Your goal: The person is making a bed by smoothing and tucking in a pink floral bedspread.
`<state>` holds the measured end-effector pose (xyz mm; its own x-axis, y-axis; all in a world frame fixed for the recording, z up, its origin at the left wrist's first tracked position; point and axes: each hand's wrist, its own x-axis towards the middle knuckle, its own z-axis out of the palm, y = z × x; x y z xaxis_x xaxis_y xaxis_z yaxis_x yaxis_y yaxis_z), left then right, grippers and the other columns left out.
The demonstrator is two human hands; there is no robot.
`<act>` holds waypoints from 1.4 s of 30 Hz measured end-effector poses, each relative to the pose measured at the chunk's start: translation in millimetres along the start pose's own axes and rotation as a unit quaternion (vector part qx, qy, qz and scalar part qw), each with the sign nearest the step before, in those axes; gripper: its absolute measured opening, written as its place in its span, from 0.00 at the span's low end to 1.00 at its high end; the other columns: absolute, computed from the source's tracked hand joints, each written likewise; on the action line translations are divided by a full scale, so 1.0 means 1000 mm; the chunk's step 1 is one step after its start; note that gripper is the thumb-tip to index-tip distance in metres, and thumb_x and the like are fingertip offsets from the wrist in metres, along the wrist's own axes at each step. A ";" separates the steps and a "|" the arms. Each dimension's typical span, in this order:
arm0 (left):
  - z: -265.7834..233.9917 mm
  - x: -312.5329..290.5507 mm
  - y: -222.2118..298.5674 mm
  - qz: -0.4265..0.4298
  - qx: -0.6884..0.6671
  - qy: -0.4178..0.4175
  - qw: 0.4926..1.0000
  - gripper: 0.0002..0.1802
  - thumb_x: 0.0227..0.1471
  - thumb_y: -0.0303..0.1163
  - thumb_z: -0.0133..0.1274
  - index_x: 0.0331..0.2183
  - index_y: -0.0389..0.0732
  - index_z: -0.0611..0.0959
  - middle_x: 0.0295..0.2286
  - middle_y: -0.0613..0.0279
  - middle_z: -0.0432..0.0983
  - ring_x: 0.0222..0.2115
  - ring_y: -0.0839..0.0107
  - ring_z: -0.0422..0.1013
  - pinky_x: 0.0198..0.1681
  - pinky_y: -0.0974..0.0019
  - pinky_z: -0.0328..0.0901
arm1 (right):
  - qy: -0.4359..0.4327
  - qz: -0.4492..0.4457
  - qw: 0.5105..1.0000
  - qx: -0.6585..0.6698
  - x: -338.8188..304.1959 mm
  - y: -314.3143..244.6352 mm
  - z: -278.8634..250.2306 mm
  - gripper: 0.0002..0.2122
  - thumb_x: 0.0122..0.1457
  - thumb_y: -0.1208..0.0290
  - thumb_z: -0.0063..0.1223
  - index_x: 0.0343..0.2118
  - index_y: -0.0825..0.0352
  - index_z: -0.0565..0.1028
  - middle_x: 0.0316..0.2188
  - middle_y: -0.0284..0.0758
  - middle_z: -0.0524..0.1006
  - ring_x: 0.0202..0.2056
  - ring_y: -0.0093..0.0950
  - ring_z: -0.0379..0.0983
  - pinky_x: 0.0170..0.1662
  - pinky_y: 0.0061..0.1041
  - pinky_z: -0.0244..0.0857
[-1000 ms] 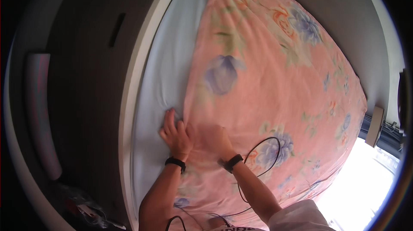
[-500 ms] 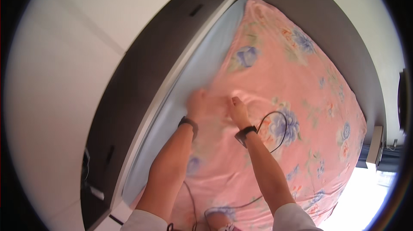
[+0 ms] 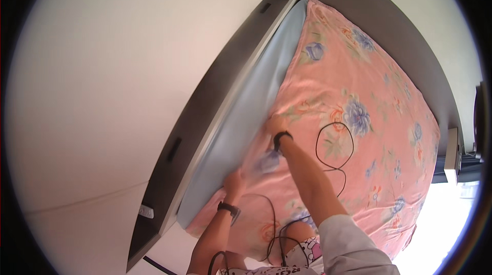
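Observation:
A pink flowered bed sheet [image 3: 379, 167] covers most of the bed. Along its left edge a strip of light blue mattress [image 3: 246, 98] shows. My left hand [image 3: 234, 184] is closed on the sheet's edge near the front of the bed, its fingers slightly smeared by motion. Farther up the same edge, my right hand [image 3: 277, 124] grips the sheet, its fingertips partly hidden and blurred. Between the two hands the cloth is blurred. I wear a black band on each wrist.
A thin black cable [image 3: 350, 142] loops over the sheet and runs back toward my body. Left of the mattress stands a dark headboard [image 3: 205, 96] with a pale remote-like object [image 3: 146, 211] on it. A grey-brown panel [image 3: 400, 34] borders the far side. Bright window [image 3: 446, 224] at right.
My left hand has moved nearer to me along the sheet's edge. My right hand has shifted slightly left onto that edge. More blue mattress shows, and the view has turned a little.

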<state>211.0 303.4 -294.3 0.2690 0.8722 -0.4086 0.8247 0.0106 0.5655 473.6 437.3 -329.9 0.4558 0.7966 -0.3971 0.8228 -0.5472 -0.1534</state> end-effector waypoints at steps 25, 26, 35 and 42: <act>-0.088 0.048 -0.021 -0.069 -0.190 0.068 0.977 0.22 0.56 0.40 0.55 0.20 0.33 0.71 0.16 0.57 0.62 0.22 0.74 0.58 0.27 0.61 0.58 | 0.316 0.056 0.941 0.105 0.155 0.001 -0.126 0.32 0.58 0.46 0.50 0.53 0.73 0.67 0.52 0.51 0.68 0.52 0.52 0.69 0.53 0.46 0.65; -0.083 0.049 -0.020 -0.069 -0.189 0.063 0.978 0.22 0.56 0.40 0.55 0.20 0.33 0.71 0.16 0.57 0.62 0.22 0.74 0.58 0.27 0.61 0.58 | 0.337 0.104 0.931 0.099 0.172 0.010 -0.134 0.32 0.57 0.47 0.53 0.54 0.72 0.66 0.53 0.49 0.67 0.52 0.52 0.69 0.53 0.45 0.66; -0.100 0.041 -0.027 -0.062 -0.148 0.041 0.986 0.20 0.57 0.38 0.54 0.22 0.33 0.71 0.17 0.51 0.65 0.20 0.64 0.60 0.26 0.59 0.59 | 0.105 -0.057 0.992 0.031 0.263 0.065 -0.151 0.19 0.64 0.59 0.38 0.41 0.72 0.73 0.33 0.46 0.80 0.38 0.46 0.78 0.43 0.42 0.72; -0.097 0.046 -0.033 -0.056 -0.177 0.050 0.981 0.19 0.57 0.36 0.54 0.21 0.34 0.70 0.16 0.53 0.61 0.19 0.67 0.57 0.25 0.60 0.57 | 0.197 -0.092 0.976 0.017 0.272 -0.010 -0.153 0.13 0.54 0.67 0.47 0.38 0.65 0.78 0.35 0.45 0.80 0.41 0.39 0.78 0.39 0.35 0.73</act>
<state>147.5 391.0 -262.3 0.1229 0.8992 -0.4200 0.6162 0.2626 0.7425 640.8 698.8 -297.8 0.4027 0.9152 0.0173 0.8941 -0.3892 -0.2216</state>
